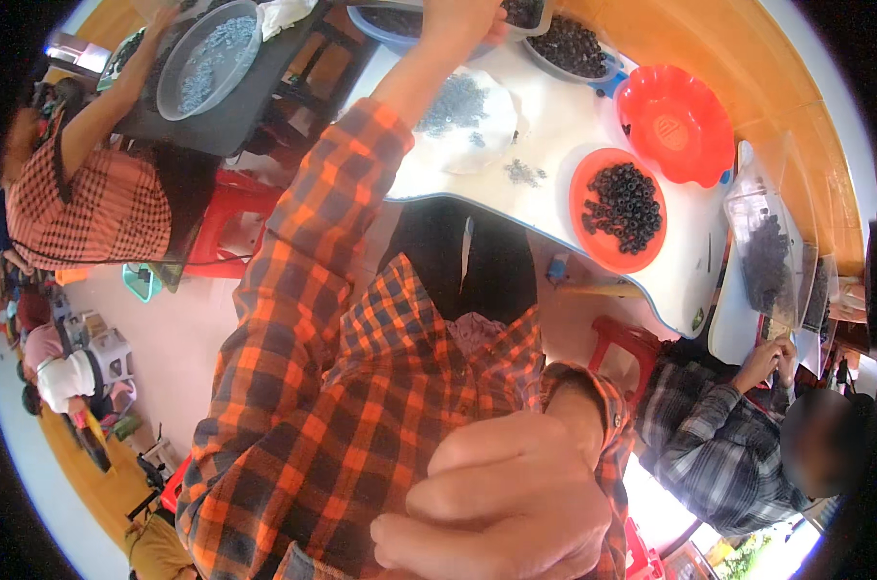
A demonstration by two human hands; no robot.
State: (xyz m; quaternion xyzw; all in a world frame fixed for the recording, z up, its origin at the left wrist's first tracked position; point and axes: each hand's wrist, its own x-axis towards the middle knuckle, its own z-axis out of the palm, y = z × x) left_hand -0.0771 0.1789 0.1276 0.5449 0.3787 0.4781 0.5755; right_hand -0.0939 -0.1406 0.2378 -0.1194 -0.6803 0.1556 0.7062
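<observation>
My left hand (462, 19) reaches far out over the white table (554, 126) to the rim of a blue-grey basin (385, 27); its fingers are cut off by the frame edge, so its grip is hidden. Just below that wrist lies a white plate with a heap of small grey metal parts (458, 104). My right hand (506, 503) is held close to the camera as a closed fist, and nothing shows in it. Both my sleeves are orange plaid.
On the table are an orange plate of black rings (617, 208), an empty red scalloped bowl (675, 121), a bowl of black pieces (569, 43) and a clear bag of dark parts (767, 256). One person (81, 193) sits left, another (718, 435) right. A red stool (230, 208) stands nearby.
</observation>
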